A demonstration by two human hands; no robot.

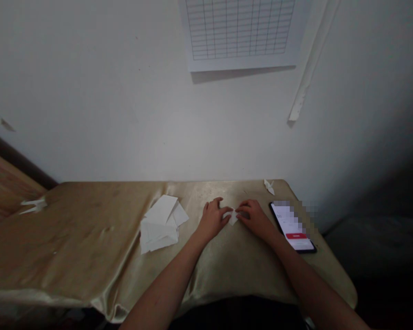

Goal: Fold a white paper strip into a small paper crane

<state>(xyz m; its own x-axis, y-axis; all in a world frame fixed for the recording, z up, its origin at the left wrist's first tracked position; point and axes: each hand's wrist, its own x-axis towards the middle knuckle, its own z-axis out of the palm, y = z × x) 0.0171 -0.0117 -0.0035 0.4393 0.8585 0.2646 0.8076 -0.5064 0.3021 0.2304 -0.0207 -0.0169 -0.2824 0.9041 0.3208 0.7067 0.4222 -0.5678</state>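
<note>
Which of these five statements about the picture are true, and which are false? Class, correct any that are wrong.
1. The left hand and the right hand are both at one small piece of white paper. True.
2. The phone has a dark screen. False: the phone's screen is lit.
3. A loose pile of white sheets lies to the left of the left hand. True.
4. The sheet with a printed grid lies on the cloth. False: the gridded sheet is up on the wall.
5. A small folded paper shape lies near the far right corner of the cloth. True.
</note>
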